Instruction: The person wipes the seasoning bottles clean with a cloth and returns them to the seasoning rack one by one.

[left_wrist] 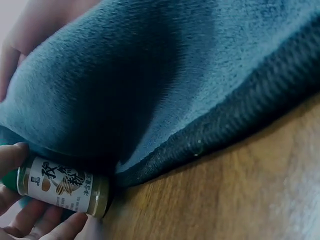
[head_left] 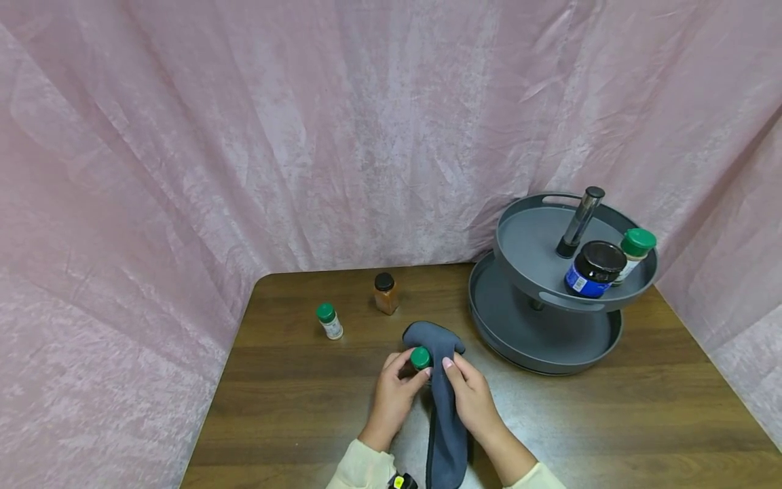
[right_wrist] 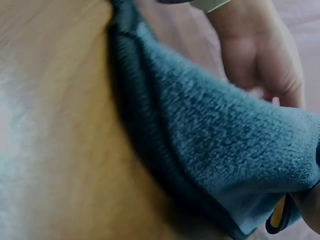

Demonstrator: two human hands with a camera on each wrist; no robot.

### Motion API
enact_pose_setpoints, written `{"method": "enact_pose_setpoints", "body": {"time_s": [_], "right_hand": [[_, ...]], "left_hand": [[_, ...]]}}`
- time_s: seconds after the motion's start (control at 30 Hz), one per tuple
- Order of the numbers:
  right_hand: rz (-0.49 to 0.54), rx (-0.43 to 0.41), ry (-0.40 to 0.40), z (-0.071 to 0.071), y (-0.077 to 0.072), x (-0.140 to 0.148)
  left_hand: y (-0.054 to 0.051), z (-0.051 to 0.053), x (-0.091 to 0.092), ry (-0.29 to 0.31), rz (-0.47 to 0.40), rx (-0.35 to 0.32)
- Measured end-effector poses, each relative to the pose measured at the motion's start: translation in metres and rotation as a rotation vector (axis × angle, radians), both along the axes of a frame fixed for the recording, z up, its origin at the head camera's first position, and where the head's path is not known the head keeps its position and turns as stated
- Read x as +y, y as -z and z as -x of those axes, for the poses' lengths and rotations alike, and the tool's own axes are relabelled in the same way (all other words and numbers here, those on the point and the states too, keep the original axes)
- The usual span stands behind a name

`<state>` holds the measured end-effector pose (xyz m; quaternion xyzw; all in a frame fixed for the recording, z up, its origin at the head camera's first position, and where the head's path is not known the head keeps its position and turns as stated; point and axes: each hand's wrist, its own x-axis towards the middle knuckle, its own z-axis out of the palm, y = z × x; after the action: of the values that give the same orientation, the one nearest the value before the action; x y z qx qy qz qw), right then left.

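Note:
In the head view, my left hand (head_left: 391, 397) grips a small spice jar with a green cap (head_left: 420, 358) near the front of the table. Its white label and tan contents show on the jar (left_wrist: 62, 186) in the left wrist view, with fingers (left_wrist: 45, 220) curled round it. My right hand (head_left: 474, 401) pinches a blue-grey cloth (head_left: 449, 424) against the jar's right side. The cloth (right_wrist: 230, 135) hangs down towards me and hides most of the right fingers in the right wrist view.
A green-capped jar (head_left: 330, 321) and a black-capped brown jar (head_left: 385, 294) stand behind my hands on the wooden table (head_left: 293, 407). On the right is a two-tier grey tray (head_left: 537, 339); its upper tier holds a dark-lidded jar (head_left: 594, 269) and another green-capped jar (head_left: 638, 243).

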<state>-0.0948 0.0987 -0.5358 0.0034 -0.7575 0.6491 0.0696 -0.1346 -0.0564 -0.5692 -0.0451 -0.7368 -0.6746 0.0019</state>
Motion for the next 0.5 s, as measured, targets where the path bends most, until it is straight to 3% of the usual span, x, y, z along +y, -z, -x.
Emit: {"method": "enact_pose_setpoints", "body": {"time_s": [0.27, 0.5], "right_hand": [[0.058, 0.012, -0.054, -0.002, -0.012, 0.001], [-0.080, 0.049, 0.015, 0.002, 0.000, 0.002]], "left_hand": [[0.000, 0.001, 0.001, 0.023, 0.015, 0.055], [0.000, 0.000, 0.003, 0.021, -0.037, -0.030]]}}
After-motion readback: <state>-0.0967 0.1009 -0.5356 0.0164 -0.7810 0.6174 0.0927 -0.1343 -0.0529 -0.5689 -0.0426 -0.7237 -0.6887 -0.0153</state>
